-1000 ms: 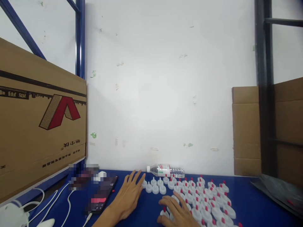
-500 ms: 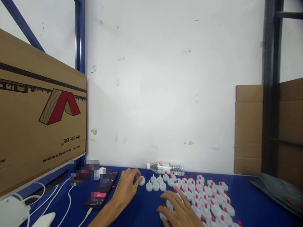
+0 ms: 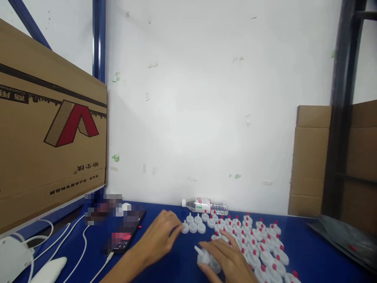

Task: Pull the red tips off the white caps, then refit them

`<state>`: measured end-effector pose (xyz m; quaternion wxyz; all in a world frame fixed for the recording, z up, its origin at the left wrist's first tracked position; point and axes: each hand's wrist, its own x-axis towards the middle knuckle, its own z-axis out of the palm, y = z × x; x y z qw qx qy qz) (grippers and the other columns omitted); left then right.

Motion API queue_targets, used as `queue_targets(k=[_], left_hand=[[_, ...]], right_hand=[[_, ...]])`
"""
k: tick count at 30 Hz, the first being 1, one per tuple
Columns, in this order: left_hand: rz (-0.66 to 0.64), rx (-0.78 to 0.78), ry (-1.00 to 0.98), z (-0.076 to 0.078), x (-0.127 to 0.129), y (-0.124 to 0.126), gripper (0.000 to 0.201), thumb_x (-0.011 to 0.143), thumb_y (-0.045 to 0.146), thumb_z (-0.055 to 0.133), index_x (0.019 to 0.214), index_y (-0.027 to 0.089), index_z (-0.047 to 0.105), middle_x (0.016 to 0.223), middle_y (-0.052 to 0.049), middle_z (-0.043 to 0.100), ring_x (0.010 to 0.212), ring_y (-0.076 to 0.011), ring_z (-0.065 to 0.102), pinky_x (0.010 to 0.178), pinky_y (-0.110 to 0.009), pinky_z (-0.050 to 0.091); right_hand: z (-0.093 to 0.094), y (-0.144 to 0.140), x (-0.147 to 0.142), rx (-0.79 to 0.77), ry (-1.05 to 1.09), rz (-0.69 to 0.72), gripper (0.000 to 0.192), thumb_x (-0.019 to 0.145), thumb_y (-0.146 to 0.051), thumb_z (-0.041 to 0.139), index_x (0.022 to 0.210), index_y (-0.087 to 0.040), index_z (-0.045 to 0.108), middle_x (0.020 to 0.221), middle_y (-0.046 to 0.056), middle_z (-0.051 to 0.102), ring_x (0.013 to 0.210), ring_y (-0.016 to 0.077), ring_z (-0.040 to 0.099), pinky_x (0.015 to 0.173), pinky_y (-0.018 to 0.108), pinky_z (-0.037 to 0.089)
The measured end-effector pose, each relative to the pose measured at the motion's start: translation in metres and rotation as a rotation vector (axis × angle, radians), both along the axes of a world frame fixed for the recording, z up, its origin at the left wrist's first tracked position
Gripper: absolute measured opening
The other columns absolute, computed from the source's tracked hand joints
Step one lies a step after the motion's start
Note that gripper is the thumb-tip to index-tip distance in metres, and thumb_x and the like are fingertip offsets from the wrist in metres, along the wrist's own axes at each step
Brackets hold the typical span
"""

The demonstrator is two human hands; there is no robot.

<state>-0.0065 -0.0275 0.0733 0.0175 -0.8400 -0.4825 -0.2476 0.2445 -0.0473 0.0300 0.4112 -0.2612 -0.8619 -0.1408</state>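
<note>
Several white caps with red tips (image 3: 253, 243) stand in rows on the blue table (image 3: 306, 251). A short row of plain white caps (image 3: 193, 227) sits at their left end. My left hand (image 3: 160, 237) rests curled beside that row, fingertips closed against the nearest cap; what lies under the fingers is hidden. My right hand (image 3: 226, 257) is closed around a white cap with a pointed nozzle (image 3: 202, 255), low in the middle of the view.
A clear water bottle (image 3: 206, 205) lies by the white wall. A phone (image 3: 125, 236), white cables (image 3: 85, 243) and a white charger (image 3: 13, 257) lie at the left. Cardboard boxes stand at the left (image 3: 50, 129) and right (image 3: 312, 157). A dark bag (image 3: 344, 236) lies at the right.
My left hand went from flat and spread to curled, closing its fingers on a white cap at the row's left end. My right hand lifted a nozzle cap. The view tilted slightly.
</note>
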Motion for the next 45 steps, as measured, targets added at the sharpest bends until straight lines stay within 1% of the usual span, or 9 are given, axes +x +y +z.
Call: queue_targets(k=[4, 7, 11, 18, 24, 28, 32, 39, 45], left_hand=[[0.207, 0.066, 0.082, -0.005, -0.033, 0.019, 0.035, 0.104, 0.023, 0.04, 0.118, 0.014, 0.071, 0.116, -0.016, 0.07, 0.117, -0.0341, 0.056, 0.102, -0.052, 0.038], [0.255, 0.067, 0.128, -0.015, -0.039, 0.023, 0.035, 0.103, 0.032, 0.046, 0.115, 0.014, 0.073, 0.113, -0.016, 0.07, 0.113, -0.035, 0.057, 0.102, -0.054, 0.038], [0.227, 0.052, 0.206, -0.026, -0.028, 0.025, 0.026, 0.101, 0.033, 0.054, 0.109, 0.02, 0.075, 0.106, -0.01, 0.072, 0.107, -0.0311, 0.059, 0.097, -0.048, 0.042], [0.188, 0.054, 0.318, -0.032, -0.021, 0.034, 0.03, 0.102, 0.016, 0.046, 0.101, 0.023, 0.076, 0.105, -0.008, 0.071, 0.104, -0.0274, 0.06, 0.092, -0.042, 0.044], [0.173, 0.081, 0.335, -0.04, -0.019, 0.034, 0.041, 0.099, 0.013, 0.049, 0.136, 0.025, 0.06, 0.127, -0.01, 0.066, 0.117, -0.0301, 0.056, 0.099, -0.046, 0.043], [0.109, 0.069, 0.364, -0.039, -0.018, 0.035, 0.032, 0.101, 0.011, 0.046, 0.112, 0.026, 0.072, 0.114, -0.007, 0.07, 0.111, -0.0264, 0.059, 0.095, -0.04, 0.044], [0.115, 0.07, 0.379, -0.034, -0.016, 0.032, 0.031, 0.1, 0.01, 0.045, 0.106, 0.023, 0.073, 0.11, -0.008, 0.07, 0.11, -0.0268, 0.059, 0.097, -0.041, 0.044], [0.17, 0.069, 0.421, -0.036, -0.013, 0.029, 0.047, 0.099, 0.012, 0.042, 0.145, 0.013, 0.052, 0.138, -0.019, 0.06, 0.13, -0.0373, 0.05, 0.106, -0.054, 0.042], [0.152, 0.065, 0.49, -0.038, -0.009, 0.039, 0.061, 0.089, -0.001, 0.042, 0.147, 0.014, 0.051, 0.144, -0.021, 0.056, 0.134, -0.0385, 0.049, 0.107, -0.057, 0.042]], right_hand=[[0.005, -0.007, -0.004, -0.028, 0.021, 0.037, 0.03, 0.09, -0.025, 0.074, 0.119, -0.025, 0.066, 0.095, -0.002, 0.078, 0.083, 0.0159, 0.076, 0.11, 0.037, 0.048], [0.007, -0.011, -0.006, -0.045, 0.005, 0.054, 0.029, 0.09, -0.027, 0.073, 0.119, -0.025, 0.066, 0.094, -0.001, 0.078, 0.082, 0.0168, 0.076, 0.112, 0.04, 0.047], [0.0, -0.008, -0.006, -0.044, -0.027, 0.061, 0.032, 0.09, -0.029, 0.074, 0.121, -0.024, 0.065, 0.096, -0.001, 0.078, 0.087, 0.0171, 0.075, 0.114, 0.039, 0.044], [-0.014, 0.006, -0.005, 0.031, -0.075, 0.059, 0.027, 0.093, -0.034, 0.072, 0.116, -0.022, 0.065, 0.089, -0.003, 0.077, 0.079, 0.0137, 0.074, 0.111, 0.034, 0.045], [-0.014, 0.009, -0.001, 0.035, -0.122, 0.062, 0.029, 0.094, -0.035, 0.071, 0.119, -0.025, 0.064, 0.088, -0.005, 0.076, 0.078, 0.0129, 0.074, 0.107, 0.032, 0.048], [-0.017, 0.008, -0.001, 0.014, -0.117, 0.084, 0.028, 0.094, -0.033, 0.071, 0.119, -0.024, 0.064, 0.089, -0.004, 0.076, 0.079, 0.0126, 0.074, 0.109, 0.033, 0.047], [-0.016, 0.004, -0.002, -0.034, -0.11, 0.08, 0.027, 0.094, -0.031, 0.071, 0.118, -0.024, 0.064, 0.094, -0.004, 0.076, 0.083, 0.0127, 0.074, 0.113, 0.033, 0.043], [-0.003, -0.005, -0.003, -0.065, -0.109, 0.063, 0.029, 0.092, -0.032, 0.074, 0.117, -0.023, 0.066, 0.094, -0.003, 0.077, 0.084, 0.0136, 0.074, 0.113, 0.033, 0.043], [-0.003, -0.007, -0.008, -0.037, -0.075, 0.064, 0.025, 0.094, -0.036, 0.072, 0.114, -0.023, 0.067, 0.09, -0.003, 0.077, 0.081, 0.014, 0.074, 0.112, 0.033, 0.042]])
